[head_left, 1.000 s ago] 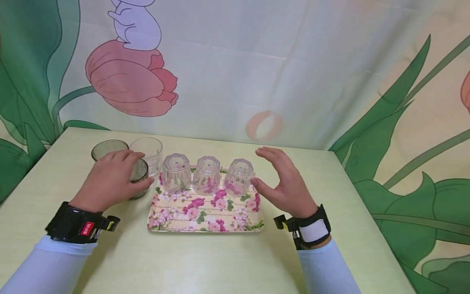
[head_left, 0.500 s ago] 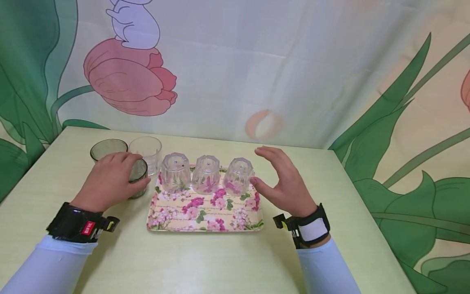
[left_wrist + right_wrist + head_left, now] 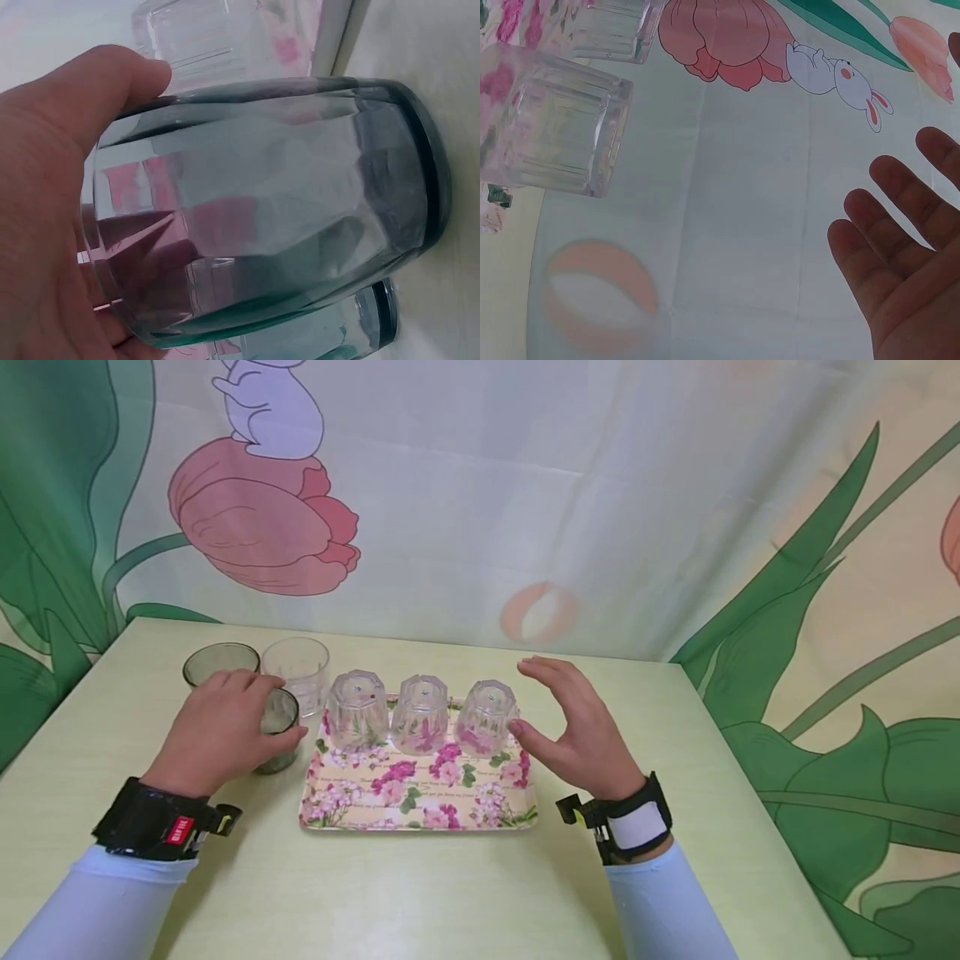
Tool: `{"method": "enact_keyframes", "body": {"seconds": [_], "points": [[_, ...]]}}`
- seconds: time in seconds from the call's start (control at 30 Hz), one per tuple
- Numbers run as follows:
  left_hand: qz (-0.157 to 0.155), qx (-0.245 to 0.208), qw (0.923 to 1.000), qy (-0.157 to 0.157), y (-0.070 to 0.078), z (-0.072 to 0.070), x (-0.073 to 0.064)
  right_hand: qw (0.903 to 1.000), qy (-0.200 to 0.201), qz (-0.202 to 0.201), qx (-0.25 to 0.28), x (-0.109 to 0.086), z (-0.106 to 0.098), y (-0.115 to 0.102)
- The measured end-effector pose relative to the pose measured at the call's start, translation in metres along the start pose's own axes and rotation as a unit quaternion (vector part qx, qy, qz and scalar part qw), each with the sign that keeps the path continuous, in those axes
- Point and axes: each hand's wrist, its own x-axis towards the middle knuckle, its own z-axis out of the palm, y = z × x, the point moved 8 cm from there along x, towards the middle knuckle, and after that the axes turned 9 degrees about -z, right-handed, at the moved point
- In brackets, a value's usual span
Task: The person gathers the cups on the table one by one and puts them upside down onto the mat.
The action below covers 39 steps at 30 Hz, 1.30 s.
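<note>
In the head view my left hand (image 3: 221, 727) grips a smoky grey-green drinking glass (image 3: 279, 718) by its upper part, left of the floral tray (image 3: 420, 793). The left wrist view shows that glass (image 3: 285, 202) close up, thumb on one side, fingers round the other and mostly hidden behind it. My right hand (image 3: 581, 727) is held with fingers spread and straight beside the tray's right end. Its thumb tip overlaps the edge of the right clear glass (image 3: 487, 718). Two more clear faceted glasses, the middle one (image 3: 420, 714) and the left one (image 3: 358, 710), stand upside down in a row on the tray.
Behind my left hand stand another smoky glass (image 3: 221, 658) and a clear tumbler (image 3: 303, 672), both mouth up. All this is on a pale table (image 3: 390, 893). A curtain (image 3: 450, 510) printed with tulips and a rabbit hangs at the table's back edge.
The left hand and its smoky glass have shifted slightly left and toward me, a little away from the tray. The right hand stays beside the tray.
</note>
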Motion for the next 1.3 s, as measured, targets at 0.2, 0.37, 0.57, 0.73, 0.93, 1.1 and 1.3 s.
{"method": "enact_keyframes", "body": {"seconds": [0.2, 0.37, 0.57, 0.73, 0.93, 1.1, 1.3], "points": [[-0.006, 0.001, 0.9995, -0.031, -0.001, 0.004, 0.001, 1.0000, -0.004, 0.005, 0.000, 0.001, 0.001, 0.000], [-0.015, 0.011, 0.9982, -0.057, -0.001, 0.010, 0.004, 1.0000, -0.006, 0.005, 0.002, 0.000, 0.002, 0.000], [-0.024, 0.009, 0.9957, -0.089, -0.004, 0.021, 0.004, 1.0000, -0.005, -0.002, 0.003, 0.000, 0.004, 0.001], [-0.025, 0.001, 0.9951, -0.096, -0.005, 0.025, 0.004, 1.0000, -0.006, -0.003, 0.000, -0.001, 0.005, 0.001], [-0.026, 0.009, 0.9954, -0.092, -0.005, 0.025, 0.004, 1.0000, -0.007, -0.002, -0.001, -0.001, 0.004, 0.001], [-0.029, 0.013, 0.9960, -0.083, -0.006, 0.025, 0.004, 1.0000, -0.004, -0.004, 0.001, 0.000, 0.002, 0.000], [-0.032, 0.009, 0.9965, -0.076, -0.006, 0.023, 0.002, 1.0000, -0.005, -0.003, 0.002, 0.000, 0.002, -0.001]]}}
